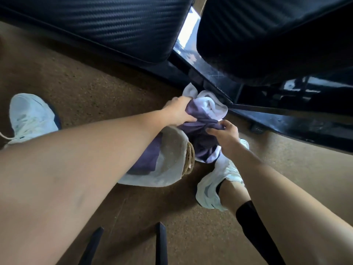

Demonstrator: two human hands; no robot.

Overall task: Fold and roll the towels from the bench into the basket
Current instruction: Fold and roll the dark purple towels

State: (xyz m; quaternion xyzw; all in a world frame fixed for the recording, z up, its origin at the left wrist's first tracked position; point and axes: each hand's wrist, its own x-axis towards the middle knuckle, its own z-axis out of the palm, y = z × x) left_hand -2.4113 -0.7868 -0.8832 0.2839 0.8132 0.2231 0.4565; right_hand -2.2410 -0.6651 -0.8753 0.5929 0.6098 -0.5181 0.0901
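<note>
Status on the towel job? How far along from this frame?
Done: one purple towel already lies inside the lined wicker basket. In hand: the left hand and right hand both grip a purple-and-white towel above the basket's far rim, bunched rather than neatly rolled. Left: this one isn't in yet. No towels show on the visible part of the black bench; the rest is out of view.

A speckled brown cork-like floor [80,87] filled most of the frame. Across the top sat two black padded cushions with a woven carbon-fibre pattern [107,22], split by a bright gap at upper centre. Below them a glossy black metal frame [286,111] ran diagonally toward the right edge, catching pale reflections.
</note>
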